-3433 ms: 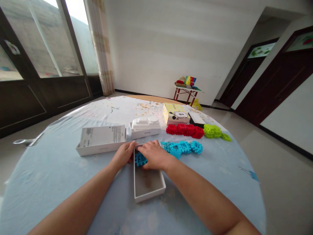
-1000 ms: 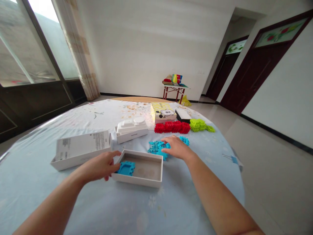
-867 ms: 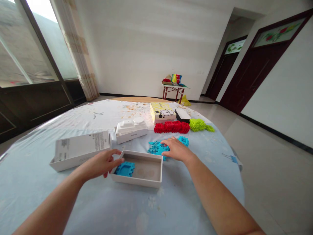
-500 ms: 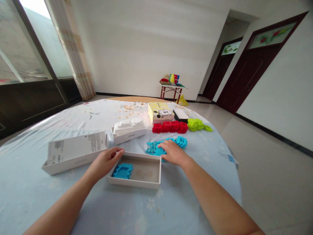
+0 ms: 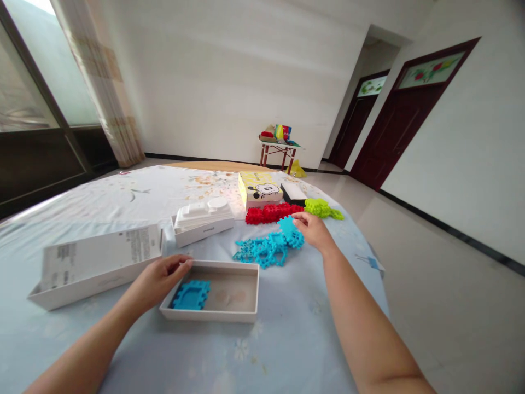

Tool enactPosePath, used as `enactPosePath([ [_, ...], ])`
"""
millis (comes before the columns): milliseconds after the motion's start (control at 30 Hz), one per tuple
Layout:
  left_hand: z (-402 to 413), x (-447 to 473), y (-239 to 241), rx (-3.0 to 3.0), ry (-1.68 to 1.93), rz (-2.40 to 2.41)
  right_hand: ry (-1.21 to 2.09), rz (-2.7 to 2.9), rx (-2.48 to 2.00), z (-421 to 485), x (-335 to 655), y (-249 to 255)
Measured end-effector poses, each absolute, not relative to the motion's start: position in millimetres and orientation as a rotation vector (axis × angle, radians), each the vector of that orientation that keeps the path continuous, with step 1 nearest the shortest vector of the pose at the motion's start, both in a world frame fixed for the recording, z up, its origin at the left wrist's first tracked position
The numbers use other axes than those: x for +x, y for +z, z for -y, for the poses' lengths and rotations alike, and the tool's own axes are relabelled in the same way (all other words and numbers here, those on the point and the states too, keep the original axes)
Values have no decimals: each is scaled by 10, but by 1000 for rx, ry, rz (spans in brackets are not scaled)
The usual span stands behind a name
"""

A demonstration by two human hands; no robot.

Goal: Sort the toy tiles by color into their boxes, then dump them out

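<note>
A shallow white open box (image 5: 229, 314) lies on the blue-clothed table (image 5: 287, 339), with one blue toothed block (image 5: 189, 294) in its left end. My left hand (image 5: 161, 274) rests on the box's left rim, fingers curled against it. Beyond the box lies a heap of blue blocks (image 5: 259, 251). At the heap's far right end, my right hand (image 5: 314, 230) pinches one blue block (image 5: 290, 230) by its edge.
A long white box lid (image 5: 96, 262) lies at the left. A white moulded tray (image 5: 203, 219) sits behind the open box. Farther back are red blocks (image 5: 270, 212), green blocks (image 5: 322, 208), a yellow cartoon box (image 5: 258, 189) and a small red-legged table (image 5: 279, 150).
My right hand has moved from the heap's near side to its far right end and taken a blue block. My left hand stays at the box's left rim. The view shifted right.
</note>
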State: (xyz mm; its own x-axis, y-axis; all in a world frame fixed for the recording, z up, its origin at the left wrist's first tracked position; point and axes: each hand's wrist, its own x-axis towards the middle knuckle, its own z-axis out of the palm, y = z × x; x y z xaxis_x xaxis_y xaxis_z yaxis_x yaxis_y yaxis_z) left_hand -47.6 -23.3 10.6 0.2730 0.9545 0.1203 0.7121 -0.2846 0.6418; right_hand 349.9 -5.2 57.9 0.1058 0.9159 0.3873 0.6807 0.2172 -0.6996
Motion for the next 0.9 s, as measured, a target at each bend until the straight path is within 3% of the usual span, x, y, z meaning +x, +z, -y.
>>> enactPosePath([
  [433, 178, -527, 41, 2115, 738, -1490, 308, 1737, -1729, -149, 3790, 278],
  [900, 188, -515, 55, 2122, 719, -1493, 436, 2074, -1832, -14, 3734, 361],
])
